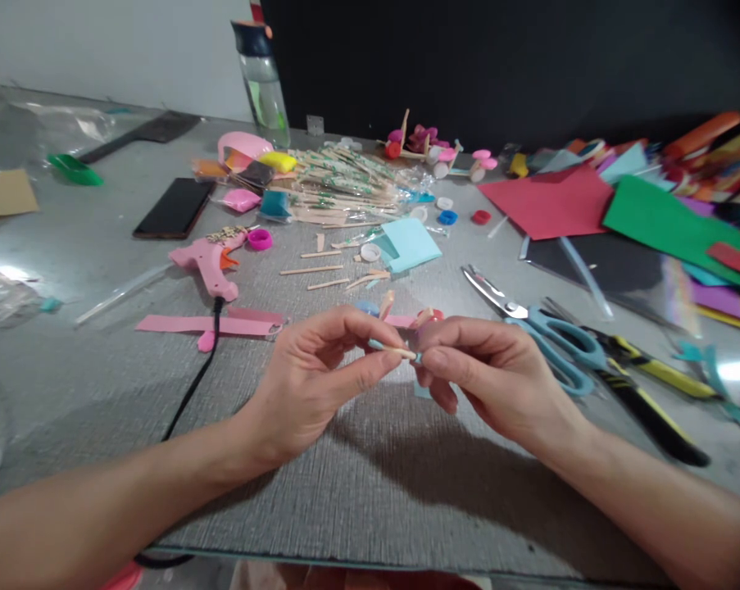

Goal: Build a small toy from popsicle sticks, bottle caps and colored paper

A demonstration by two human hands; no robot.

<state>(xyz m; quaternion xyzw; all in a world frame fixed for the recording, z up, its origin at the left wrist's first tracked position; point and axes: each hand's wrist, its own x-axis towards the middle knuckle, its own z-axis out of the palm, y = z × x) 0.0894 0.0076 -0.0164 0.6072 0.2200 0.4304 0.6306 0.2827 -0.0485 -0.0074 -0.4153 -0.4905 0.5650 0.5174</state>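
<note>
Above the near middle of the table, my left hand point(320, 381) pinches a short wooden stick point(400, 351) between thumb and fingers. A light blue piece shows at the stick's left end. My right hand point(489, 369) has thumb and finger closed at the other end, on a small light blue bit point(417, 358) that touches the stick; its exact shape is hidden by the fingertips. Just behind the hands, a blue cap, a red cap point(431, 316) and upright wooden pieces point(387, 304) are partly covered. A pink paper strip point(210, 325) runs behind them on the table.
Left of the hands lies a pink glue gun point(206, 264), its black cord point(191, 401) crossing toward the front edge. Scissors point(560, 344) and pliers point(643, 410) lie to the right. Farther back are loose sticks point(311, 270), folded blue paper point(410, 244), a phone point(173, 208) and a bottle point(263, 90).
</note>
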